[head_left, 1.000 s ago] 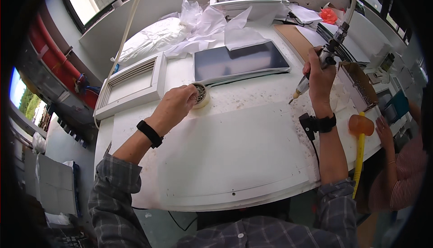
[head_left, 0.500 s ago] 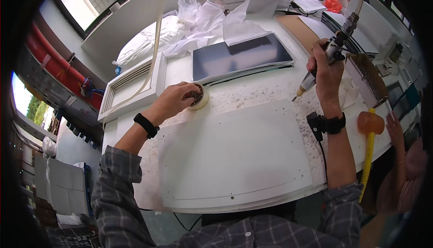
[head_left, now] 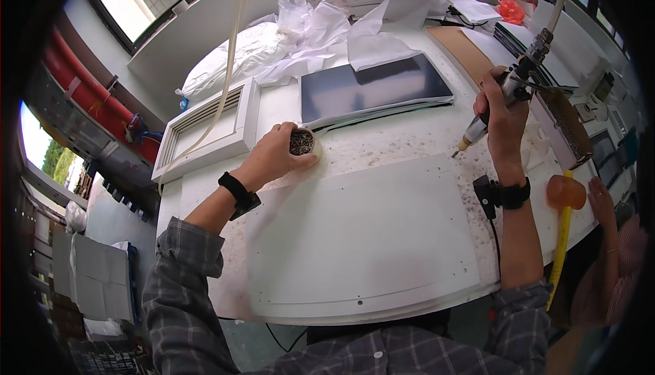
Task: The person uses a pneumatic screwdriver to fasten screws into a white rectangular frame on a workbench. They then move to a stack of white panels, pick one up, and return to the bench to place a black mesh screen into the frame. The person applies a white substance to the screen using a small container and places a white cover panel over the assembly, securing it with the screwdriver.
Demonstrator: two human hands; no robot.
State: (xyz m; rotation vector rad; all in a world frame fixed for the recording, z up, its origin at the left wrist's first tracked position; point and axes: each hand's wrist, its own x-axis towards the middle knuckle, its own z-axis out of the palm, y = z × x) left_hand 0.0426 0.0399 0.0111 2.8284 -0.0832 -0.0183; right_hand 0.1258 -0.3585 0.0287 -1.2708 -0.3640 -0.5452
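My left hand (head_left: 270, 156) is wrapped round the side of a small round tub (head_left: 316, 150), thumb on the near side and fingers on the far side. Dark small screws (head_left: 301, 142) fill the tub. In my right hand (head_left: 505, 126) is a pneumatic screwdriver (head_left: 475, 131), tilted with its bit pointing down and left, just above the table beyond the panel's far right corner. A flat white panel (head_left: 368, 238) with small holes along its edges lies in front of me. One dark screw (head_left: 360, 302) sits at the middle of its near edge.
A dark glass panel (head_left: 375, 92) lies beyond the tub. White frame (head_left: 205, 129) sits at the left, plastic wrapping (head_left: 300, 34) behind. At the right are an orange-headed mallet (head_left: 565, 192), an open box of screws (head_left: 566, 126) and another person's hand (head_left: 600, 201).
My left fingers have come out of the screws and now clasp the tub's side. The view has shifted slightly; the screwdriver stays in my right hand, over much the same spot.
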